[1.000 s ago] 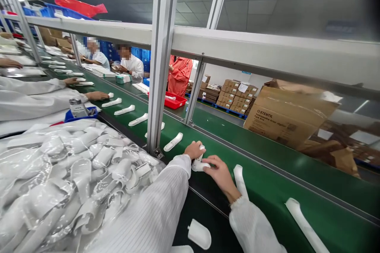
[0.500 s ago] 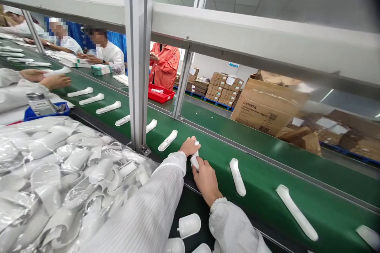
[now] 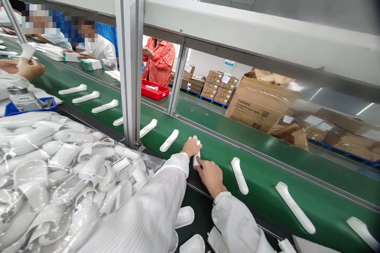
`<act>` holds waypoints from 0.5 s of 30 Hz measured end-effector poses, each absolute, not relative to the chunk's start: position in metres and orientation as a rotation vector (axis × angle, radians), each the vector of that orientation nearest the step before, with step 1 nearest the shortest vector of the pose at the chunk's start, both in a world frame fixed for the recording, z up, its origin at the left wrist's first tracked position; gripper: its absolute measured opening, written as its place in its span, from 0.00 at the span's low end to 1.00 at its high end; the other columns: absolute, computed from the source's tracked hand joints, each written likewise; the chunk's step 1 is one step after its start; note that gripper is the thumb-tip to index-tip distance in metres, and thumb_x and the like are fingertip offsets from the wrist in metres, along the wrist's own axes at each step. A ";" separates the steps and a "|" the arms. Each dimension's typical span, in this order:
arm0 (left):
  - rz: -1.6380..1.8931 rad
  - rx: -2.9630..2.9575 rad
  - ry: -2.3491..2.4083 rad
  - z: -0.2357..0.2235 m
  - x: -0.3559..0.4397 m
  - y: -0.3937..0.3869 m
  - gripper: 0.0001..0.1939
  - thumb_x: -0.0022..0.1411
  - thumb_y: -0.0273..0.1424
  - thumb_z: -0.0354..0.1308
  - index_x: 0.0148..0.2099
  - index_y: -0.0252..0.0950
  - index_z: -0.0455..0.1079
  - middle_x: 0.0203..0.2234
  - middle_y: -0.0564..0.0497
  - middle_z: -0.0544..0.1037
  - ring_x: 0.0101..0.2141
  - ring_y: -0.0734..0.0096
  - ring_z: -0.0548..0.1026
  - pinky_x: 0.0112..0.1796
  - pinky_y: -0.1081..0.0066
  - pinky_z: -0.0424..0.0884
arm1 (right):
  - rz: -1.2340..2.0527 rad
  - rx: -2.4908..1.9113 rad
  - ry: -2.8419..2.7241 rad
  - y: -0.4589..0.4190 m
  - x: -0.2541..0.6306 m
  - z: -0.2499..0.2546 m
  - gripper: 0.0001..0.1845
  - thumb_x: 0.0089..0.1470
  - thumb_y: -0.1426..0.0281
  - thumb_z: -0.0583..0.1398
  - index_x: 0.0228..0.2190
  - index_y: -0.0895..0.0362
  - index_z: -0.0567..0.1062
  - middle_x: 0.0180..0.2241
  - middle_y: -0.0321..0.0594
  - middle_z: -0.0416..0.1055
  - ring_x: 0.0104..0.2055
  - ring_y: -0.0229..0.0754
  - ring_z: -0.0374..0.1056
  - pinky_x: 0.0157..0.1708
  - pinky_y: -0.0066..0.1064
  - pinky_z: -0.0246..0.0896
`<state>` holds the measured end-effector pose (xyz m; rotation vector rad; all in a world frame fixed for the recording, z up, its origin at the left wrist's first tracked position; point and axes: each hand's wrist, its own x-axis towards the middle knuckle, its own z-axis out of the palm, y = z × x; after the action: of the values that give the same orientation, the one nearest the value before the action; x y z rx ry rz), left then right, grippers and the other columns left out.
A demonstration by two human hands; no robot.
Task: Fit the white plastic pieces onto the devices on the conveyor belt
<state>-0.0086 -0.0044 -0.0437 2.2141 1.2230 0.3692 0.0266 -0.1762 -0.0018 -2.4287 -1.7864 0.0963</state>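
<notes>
Over the green conveyor belt (image 3: 261, 166), my left hand (image 3: 190, 147) is closed around the upper end of a white, angled handheld device (image 3: 196, 159) that looks like a forehead thermometer. My right hand (image 3: 211, 176) has its thumb and fingers against the device's lower end; its fingertips are partly hidden. More such white devices lie spaced along the belt, one (image 3: 169, 140) to the left and another (image 3: 239, 175) to the right. Below my wrists, several loose white curved covers (image 3: 185, 216) rest on a dark surface.
A clear bag (image 3: 71, 158) full of white covers fills the lower left. A metal post (image 3: 129, 59) and crossbar (image 3: 237, 27) stand before me. Co-workers sit at the left; a person in red (image 3: 160, 61) stands behind a red tray (image 3: 154, 90). Cartons (image 3: 261, 102) stand beyond.
The view has shifted slightly. My right hand has moved a little down and right along the device, its fingers lower on it. At far left, a co-worker's hand has raised a white device.
</notes>
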 end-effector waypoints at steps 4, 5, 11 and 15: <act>0.299 2.235 1.209 -0.037 0.005 -0.018 0.17 0.64 0.37 0.51 0.53 0.37 0.62 0.49 0.38 0.69 0.48 0.54 0.73 0.46 0.60 0.67 | 0.101 -2.496 -1.722 -0.174 0.025 0.007 0.18 0.60 0.63 0.60 0.51 0.50 0.76 0.38 0.48 0.79 0.43 0.52 0.74 0.37 0.37 0.64; 0.288 2.235 1.204 -0.034 0.006 -0.022 0.17 0.64 0.38 0.52 0.53 0.38 0.63 0.50 0.38 0.69 0.47 0.54 0.73 0.46 0.60 0.68 | 0.096 -2.494 -1.716 -0.174 0.022 0.012 0.17 0.59 0.65 0.60 0.50 0.52 0.76 0.39 0.50 0.78 0.44 0.54 0.74 0.38 0.38 0.64; 0.736 2.335 1.321 -0.004 -0.024 -0.020 0.26 0.67 0.43 0.46 0.63 0.39 0.54 0.56 0.39 0.61 0.50 0.54 0.69 0.45 0.60 0.69 | 0.557 -1.973 -1.912 -0.206 -0.007 0.037 0.21 0.52 0.74 0.62 0.48 0.51 0.77 0.44 0.40 0.77 0.41 0.43 0.73 0.40 0.28 0.64; 0.738 2.417 1.526 0.003 -0.063 0.003 0.26 0.65 0.39 0.49 0.63 0.40 0.54 0.59 0.39 0.59 0.57 0.49 0.59 0.51 0.55 0.65 | 0.970 -1.718 -2.052 -0.233 -0.028 0.031 0.24 0.43 0.75 0.64 0.45 0.50 0.80 0.41 0.38 0.77 0.41 0.44 0.72 0.39 0.28 0.64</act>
<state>-0.0631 0.0034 0.0033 2.4166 1.5256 0.7381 -0.0276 -0.2335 0.0315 -1.7184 -2.0522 0.9699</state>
